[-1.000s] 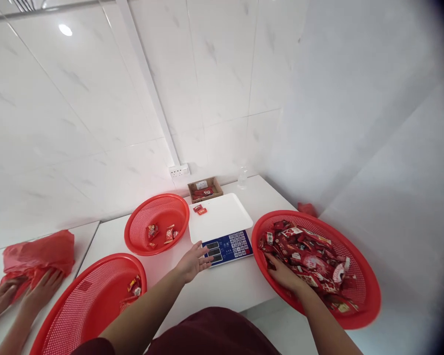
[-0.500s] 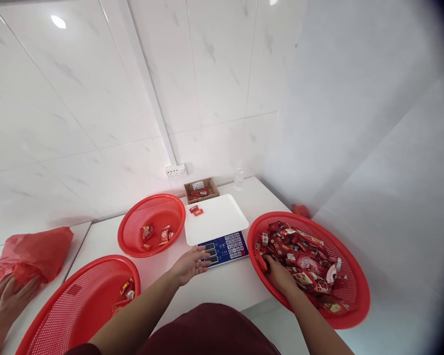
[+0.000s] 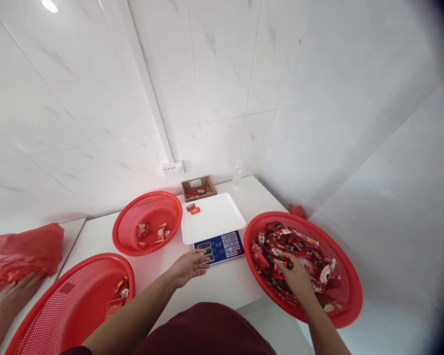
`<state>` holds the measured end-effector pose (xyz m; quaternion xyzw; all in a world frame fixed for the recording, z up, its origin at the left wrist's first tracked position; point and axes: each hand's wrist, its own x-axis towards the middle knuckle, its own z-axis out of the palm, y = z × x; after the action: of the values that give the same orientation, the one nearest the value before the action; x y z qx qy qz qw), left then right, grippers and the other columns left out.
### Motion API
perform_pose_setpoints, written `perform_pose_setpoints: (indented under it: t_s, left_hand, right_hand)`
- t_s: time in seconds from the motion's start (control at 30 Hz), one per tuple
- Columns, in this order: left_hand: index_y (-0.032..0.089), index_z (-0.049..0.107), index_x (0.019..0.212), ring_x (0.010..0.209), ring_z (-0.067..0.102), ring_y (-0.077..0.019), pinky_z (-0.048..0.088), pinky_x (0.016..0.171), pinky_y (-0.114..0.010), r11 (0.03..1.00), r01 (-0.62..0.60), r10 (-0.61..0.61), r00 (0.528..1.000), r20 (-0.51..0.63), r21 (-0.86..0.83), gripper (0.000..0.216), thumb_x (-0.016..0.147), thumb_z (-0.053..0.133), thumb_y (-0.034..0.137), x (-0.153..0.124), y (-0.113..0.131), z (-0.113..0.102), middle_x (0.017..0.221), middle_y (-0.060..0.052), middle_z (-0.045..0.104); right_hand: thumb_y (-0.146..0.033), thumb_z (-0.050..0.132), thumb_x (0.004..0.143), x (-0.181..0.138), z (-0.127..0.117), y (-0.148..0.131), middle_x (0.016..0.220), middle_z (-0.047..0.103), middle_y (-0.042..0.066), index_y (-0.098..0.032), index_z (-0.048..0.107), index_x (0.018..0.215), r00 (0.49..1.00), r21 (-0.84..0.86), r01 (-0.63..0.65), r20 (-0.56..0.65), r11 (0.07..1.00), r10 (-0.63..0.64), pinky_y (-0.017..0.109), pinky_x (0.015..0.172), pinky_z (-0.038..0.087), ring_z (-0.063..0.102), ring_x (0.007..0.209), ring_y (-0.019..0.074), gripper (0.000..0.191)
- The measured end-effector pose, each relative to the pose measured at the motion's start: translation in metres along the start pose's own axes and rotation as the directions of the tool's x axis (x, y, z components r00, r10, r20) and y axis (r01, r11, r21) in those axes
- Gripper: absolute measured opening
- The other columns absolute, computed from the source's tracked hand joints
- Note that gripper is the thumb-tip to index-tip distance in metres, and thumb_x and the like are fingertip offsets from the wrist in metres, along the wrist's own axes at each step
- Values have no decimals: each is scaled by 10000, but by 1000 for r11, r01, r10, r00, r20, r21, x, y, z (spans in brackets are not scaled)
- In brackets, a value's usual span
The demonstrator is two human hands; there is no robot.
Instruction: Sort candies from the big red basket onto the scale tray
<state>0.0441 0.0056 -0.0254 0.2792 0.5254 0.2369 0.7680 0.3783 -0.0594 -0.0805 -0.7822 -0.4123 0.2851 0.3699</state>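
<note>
My right hand (image 3: 296, 276) reaches into the right-hand red basket (image 3: 350, 276), which is heaped with red-wrapped sweets (image 3: 307, 254). Its fingers are closed on a red candy packet (image 3: 279, 270) at the near left of the heap. My left hand (image 3: 188, 267) hovers palm-side up at the front left of the digital scale (image 3: 225, 254), fingers apart and holding nothing. On the scale's white tray (image 3: 218, 217) lie a couple of small red packets (image 3: 194, 210), near the far left corner.
Two more red baskets, the far one (image 3: 120, 227) and the near one (image 3: 107, 259), stand on the left with a few sweets. Behind the scale are a cardboard box (image 3: 210, 191) and a clear bottle (image 3: 237, 177). Far left, another person's hands touch a red plastic bag (image 3: 33, 246).
My right hand has risen from the basket's near left side and shifted toward the middle of the heap. The left hand stays open by the scale. The co-worker's red bag has shifted.
</note>
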Motion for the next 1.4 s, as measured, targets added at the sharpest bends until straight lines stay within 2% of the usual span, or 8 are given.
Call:
perform_pose_setpoints:
  t_s: [0.2, 0.33, 0.43, 0.67, 0.87, 0.97, 1.17, 1.4]
  left_hand:
    - [184, 578, 1035, 919, 626, -209, 469, 842, -383, 998, 15, -24, 985, 172, 54, 390, 743, 699, 413, -4, 2, 39, 1100, -114, 633]
    - [198, 593, 1014, 921, 619, -218, 467, 858, -464, 997, 59, -70, 947, 314, 42, 386, 732, 707, 436, -1, -8, 62, 1118, -101, 617]
    - [171, 585, 948, 762, 644, -182, 460, 854, -464, 994, 98, -105, 942, 319, 38, 330, 722, 728, 364, 5, -19, 66, 938, -73, 644]
    - [188, 520, 924, 721, 653, -164, 477, 808, -392, 996, 46, -39, 994, 103, -71, 202, 775, 646, 240, 4, -23, 49, 841, -29, 636]
    - [173, 593, 959, 802, 639, -200, 461, 830, -506, 990, 112, -136, 906, 400, 83, 439, 761, 616, 563, -5, -26, 55, 902, -55, 623]
    - [188, 591, 993, 785, 637, -178, 466, 831, -464, 987, 37, -108, 877, 468, 159, 545, 612, 770, 534, -6, -31, 56, 870, -36, 637]
    - [195, 586, 1003, 698, 633, -137, 501, 730, -344, 995, -53, 28, 963, 267, 85, 509, 607, 805, 429, 5, -19, 44, 861, -34, 664]
    - [174, 542, 927, 662, 624, -105, 520, 725, -267, 971, -163, 143, 982, -122, -174, 155, 838, 611, 280, 42, 43, 8, 869, -45, 664]
  right_hand:
    - [-517, 613, 661, -32, -7, -58, 1049, 684, 51, -232, 619, 935, 983, 178, 58, 162, 982, -87, 380, 911, 467, 613, 999, 240, 396]
    - [-443, 632, 690, -62, 11, -89, 1006, 695, 42, -220, 640, 913, 830, 295, 110, 499, 949, -251, 328, 851, 496, 625, 944, 211, 315]
    - [-379, 623, 704, -74, 28, -92, 1010, 696, 49, -211, 643, 981, 754, 339, 102, 587, 935, -295, 344, 884, 485, 627, 959, 210, 324]
    - [-488, 600, 698, -74, 43, -80, 927, 701, 59, -196, 624, 967, 884, 309, 48, 429, 950, -184, 335, 749, 529, 643, 825, 208, 397]
    - [-539, 535, 741, -76, 56, -87, 838, 709, 38, -227, 620, 903, 911, 195, 124, 366, 973, -190, 325, 713, 511, 657, 774, 210, 362]
    - [-559, 469, 770, -77, 65, -88, 792, 715, 46, -233, 637, 883, 887, 204, 163, 398, 965, -234, 335, 697, 511, 666, 777, 227, 383]
    - [-587, 477, 736, -70, 68, -89, 612, 646, 5, -218, 644, 926, 922, 303, 75, 341, 950, -182, 315, 503, 479, 595, 535, 190, 447]
    - [-556, 593, 636, -53, 50, -65, 687, 651, 9, -192, 584, 1007, 982, 412, -131, 178, 902, 61, 295, 520, 486, 592, 576, 168, 519]
